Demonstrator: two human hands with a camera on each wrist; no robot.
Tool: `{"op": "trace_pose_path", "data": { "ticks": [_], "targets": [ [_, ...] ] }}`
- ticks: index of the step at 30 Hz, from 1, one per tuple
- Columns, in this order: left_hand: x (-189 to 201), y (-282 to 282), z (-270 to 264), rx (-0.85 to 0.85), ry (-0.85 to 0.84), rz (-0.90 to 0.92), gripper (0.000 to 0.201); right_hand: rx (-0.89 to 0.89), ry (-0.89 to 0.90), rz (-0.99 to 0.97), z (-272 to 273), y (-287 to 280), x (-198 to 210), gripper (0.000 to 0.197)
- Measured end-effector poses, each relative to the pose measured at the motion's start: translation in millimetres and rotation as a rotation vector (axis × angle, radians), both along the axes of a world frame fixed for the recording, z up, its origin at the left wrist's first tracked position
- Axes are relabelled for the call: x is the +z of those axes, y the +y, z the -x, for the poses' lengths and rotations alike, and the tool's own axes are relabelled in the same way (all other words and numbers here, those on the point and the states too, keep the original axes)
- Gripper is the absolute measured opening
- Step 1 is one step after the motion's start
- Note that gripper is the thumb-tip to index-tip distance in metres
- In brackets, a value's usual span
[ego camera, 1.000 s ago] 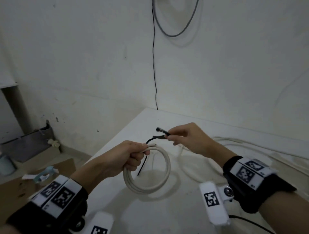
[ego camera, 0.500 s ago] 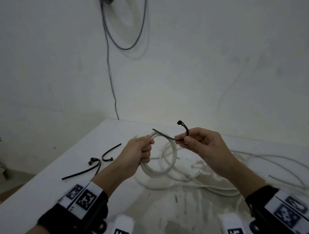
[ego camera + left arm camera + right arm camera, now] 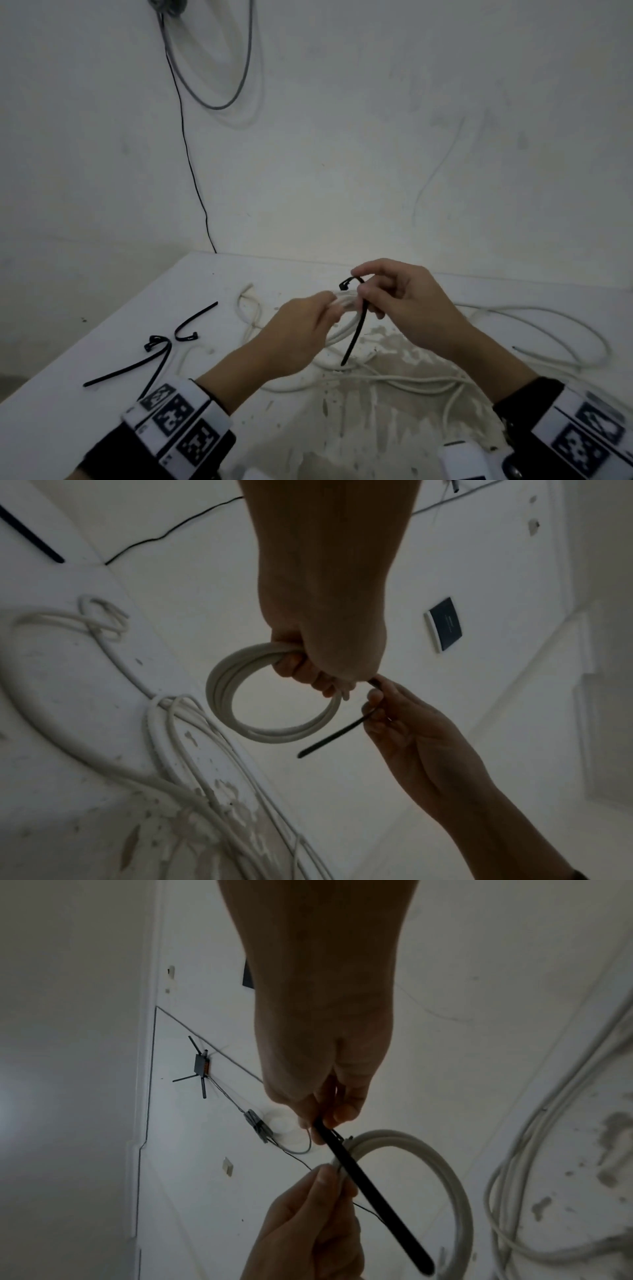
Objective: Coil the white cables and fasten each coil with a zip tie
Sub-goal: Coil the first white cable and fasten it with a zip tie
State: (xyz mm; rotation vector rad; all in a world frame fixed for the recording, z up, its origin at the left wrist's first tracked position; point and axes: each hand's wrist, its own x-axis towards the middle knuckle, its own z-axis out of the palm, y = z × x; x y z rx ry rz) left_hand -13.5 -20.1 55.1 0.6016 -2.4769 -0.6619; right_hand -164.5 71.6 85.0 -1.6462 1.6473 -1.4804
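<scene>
My left hand (image 3: pixel 308 322) grips a small coil of white cable (image 3: pixel 240 704) at its top, holding it above the table. My right hand (image 3: pixel 394 294) pinches a black zip tie (image 3: pixel 356 329) near its head, right beside the left fingers. The tie's head (image 3: pixel 344 284) curls over the top of the coil and its tail hangs down across the coil. In the right wrist view the black zip tie (image 3: pixel 373 1199) crosses in front of the coil of white cable (image 3: pixel 438 1172). In the left wrist view my right hand (image 3: pixel 394 712) holds the black zip tie (image 3: pixel 332 739).
Loose white cables (image 3: pixel 513 329) sprawl over the stained white table (image 3: pixel 102 411) to the right and under my hands. Spare black zip ties (image 3: pixel 144 359) lie at the table's left. A thin black wire (image 3: pixel 191 171) runs down the wall behind.
The right hand has brought the zip tie against the top of the coil; its tail, which pointed left toward the left hand, now hangs down across the coil. The head view shifted slightly.
</scene>
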Motion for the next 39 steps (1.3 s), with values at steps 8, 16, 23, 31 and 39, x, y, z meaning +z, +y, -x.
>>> {"op": "trace_pose_path", "data": {
  "ticks": [8, 16, 23, 31, 39],
  "targets": [
    [2, -1, -6, -0.023, -0.199, 0.2, 0.027, -0.033, 0.14, -0.282, -6, -5, 5, 0.021],
    [7, 9, -3, 0.02, -0.395, 0.304, 0.028, 0.006, 0.07, -0.528, -9, -8, 25, 0.023],
    [10, 5, -5, -0.047, -0.178, 0.115, 0.03, 0.1, -0.267, -0.549, -7, -7, 32, 0.022],
    [24, 3, -17, -0.346, 0.122, -0.796, 0.034, 0.31, 0.508, -0.08, -12, 26, 49, 0.03],
    [27, 9, -18, -0.272, 0.254, -0.628, 0.033, 0.42, 0.57, -0.192, -14, 34, 61, 0.034]
  ]
}}
